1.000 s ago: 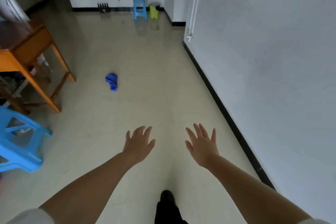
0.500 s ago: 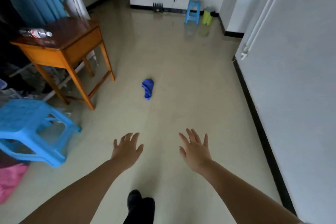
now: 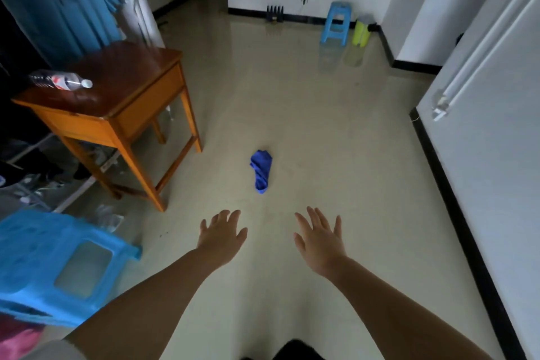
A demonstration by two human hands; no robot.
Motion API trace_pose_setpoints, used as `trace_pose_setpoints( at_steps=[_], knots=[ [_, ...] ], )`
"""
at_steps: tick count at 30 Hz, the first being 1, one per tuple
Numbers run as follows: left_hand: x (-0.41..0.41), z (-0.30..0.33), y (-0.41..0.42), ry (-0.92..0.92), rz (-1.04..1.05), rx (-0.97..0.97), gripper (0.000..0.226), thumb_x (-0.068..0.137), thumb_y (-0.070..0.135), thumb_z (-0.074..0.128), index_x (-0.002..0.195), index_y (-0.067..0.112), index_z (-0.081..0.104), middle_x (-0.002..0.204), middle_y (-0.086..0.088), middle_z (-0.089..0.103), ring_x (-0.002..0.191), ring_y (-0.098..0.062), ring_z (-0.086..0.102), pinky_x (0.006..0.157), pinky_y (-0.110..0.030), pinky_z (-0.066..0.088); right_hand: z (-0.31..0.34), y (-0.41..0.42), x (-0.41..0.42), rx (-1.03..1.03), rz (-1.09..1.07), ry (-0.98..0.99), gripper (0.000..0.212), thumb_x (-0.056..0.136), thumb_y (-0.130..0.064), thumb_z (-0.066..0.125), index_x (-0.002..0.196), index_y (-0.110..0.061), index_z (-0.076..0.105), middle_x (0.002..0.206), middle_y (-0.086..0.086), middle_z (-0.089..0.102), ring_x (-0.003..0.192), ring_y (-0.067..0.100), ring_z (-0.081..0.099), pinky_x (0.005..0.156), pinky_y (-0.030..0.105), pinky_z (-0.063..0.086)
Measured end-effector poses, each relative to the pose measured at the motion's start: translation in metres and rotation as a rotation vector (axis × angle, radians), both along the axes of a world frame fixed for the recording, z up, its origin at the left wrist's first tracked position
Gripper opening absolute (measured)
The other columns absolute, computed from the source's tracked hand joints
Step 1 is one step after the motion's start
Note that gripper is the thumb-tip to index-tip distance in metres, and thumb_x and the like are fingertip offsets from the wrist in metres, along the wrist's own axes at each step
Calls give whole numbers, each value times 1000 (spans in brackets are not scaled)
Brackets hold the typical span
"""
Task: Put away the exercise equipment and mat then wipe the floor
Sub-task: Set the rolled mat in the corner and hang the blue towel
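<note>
Both arms reach forward over the pale floor [image 3: 336,131], palms down. The left hand [image 3: 220,238] has its fingers spread and straight, its grip released and empty. The right hand [image 3: 320,240] is the same, fingers fanned, holding nothing. The two hands are apart from each other and touch no object.

Ahead of them, between the hands and the middle of the room, a crumpled blue cloth [image 3: 261,169] lies on the floor, nearer the fingertips than the far wall and clear of both hands. It sits just to the right of the wooden desk [image 3: 137,96], near that desk's front right leg but not touching it.

On the desk, toward its left rear edge, a plastic bottle [image 3: 60,81] lies on its side. A blue plastic stool [image 3: 55,266] stands at the lower left, close to the left forearm; its outline is blurred. Something pink [image 3: 17,339] shows in the bottom left corner, possibly fabric. Blue clothing [image 3: 67,12] hangs behind the desk.

At the far wall a second small blue stool [image 3: 336,22] stands beside a yellow-green container [image 3: 361,31], with a dark pronged object [image 3: 274,12] against the baseboard to their left. A white pipe [image 3: 482,47] runs down the wall on the right.
</note>
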State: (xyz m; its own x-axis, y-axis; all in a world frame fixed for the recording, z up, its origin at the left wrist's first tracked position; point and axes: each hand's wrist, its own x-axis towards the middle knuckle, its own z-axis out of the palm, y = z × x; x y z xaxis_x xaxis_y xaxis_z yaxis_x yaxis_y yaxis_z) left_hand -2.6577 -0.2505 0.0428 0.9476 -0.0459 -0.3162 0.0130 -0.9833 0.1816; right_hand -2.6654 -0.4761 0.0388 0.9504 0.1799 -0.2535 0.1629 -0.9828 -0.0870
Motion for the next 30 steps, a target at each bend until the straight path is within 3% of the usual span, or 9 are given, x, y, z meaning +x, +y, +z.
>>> trace_pose_setpoints(
  at_steps=[2,6,10,15,18,22,30],
  knots=[
    [33,-2,1,9,-49,-6,54,100,44,28,149,25,18,155,-1,22,141,-19,24,116,-44,13,-7,7,31,1,1,18,79,81,-52,-9,151,-25,15,160,7,9,147,21,3,113,61,-1],
    [114,-16,15,24,-81,-4,54,100,44,28,150,26,18,155,-1,21,142,-18,21,116,-44,11,-22,15,114,-53,-18,95,54,101,-43,19,151,-27,10,160,4,3,147,19,-1,113,58,-2],
    [213,-26,41,35,-30,2,52,100,44,28,148,25,21,154,-1,24,141,-19,25,115,-43,15,-35,26,214,-35,-24,101,54,101,-42,22,151,-26,11,160,4,4,148,19,1,114,58,-1],
    [309,-32,71,88,48,-4,52,100,45,28,148,25,22,153,-1,27,140,-18,27,115,-42,18,-42,41,318,-64,12,163,71,88,-53,-5,151,-26,9,160,4,4,147,19,1,114,58,0],
    [346,-39,84,119,72,-29,53,100,44,29,148,24,23,153,-1,27,140,-19,28,115,-43,19,-44,46,362,-68,15,211,54,101,-43,18,151,-25,10,160,5,4,147,19,1,114,58,-1],
    [421,-57,97,163,34,-47,53,100,43,29,149,24,22,153,-2,27,140,-19,28,116,-43,19,-50,66,433,-59,14,232,54,102,-42,19,152,-26,7,160,4,0,147,19,-3,115,56,-3],
    [608,-102,115,265,-202,-43,55,100,42,30,150,21,21,153,-3,26,139,-20,28,115,-42,19,-88,100,559,0,-284,365,53,102,-41,19,152,-26,5,160,3,-2,147,19,-2,116,54,-2]
  ],
)
